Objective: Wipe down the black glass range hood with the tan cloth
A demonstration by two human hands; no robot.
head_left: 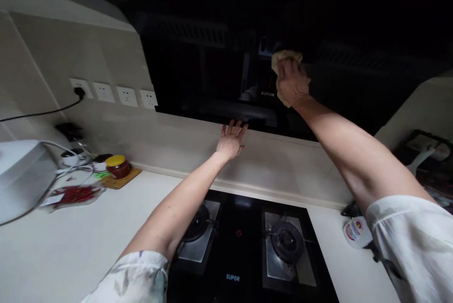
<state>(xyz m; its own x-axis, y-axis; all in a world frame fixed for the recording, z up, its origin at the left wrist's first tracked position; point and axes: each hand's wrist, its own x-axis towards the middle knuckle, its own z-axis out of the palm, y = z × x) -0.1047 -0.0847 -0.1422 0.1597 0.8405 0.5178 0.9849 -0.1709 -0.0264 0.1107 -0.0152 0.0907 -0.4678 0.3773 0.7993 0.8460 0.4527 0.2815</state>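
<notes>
My right hand presses a yellowish cloth against the glossy black front of the range hood, just right of the SUPOR lettering. The fingers lie over the cloth, which sticks out above and to the left of them. Lower and to the left, my left hand has its fingers spread, with the tips at the hood's bottom edge. It holds nothing. Beneath both arms is a black gas stove with two burners, the left one partly hidden by my left forearm.
On the left counter are a yellow-lidded jar on a small board, a bag of dried red chillies and a white appliance. Wall sockets line the left wall; one has a black plug. A white bottle stands right of the stove.
</notes>
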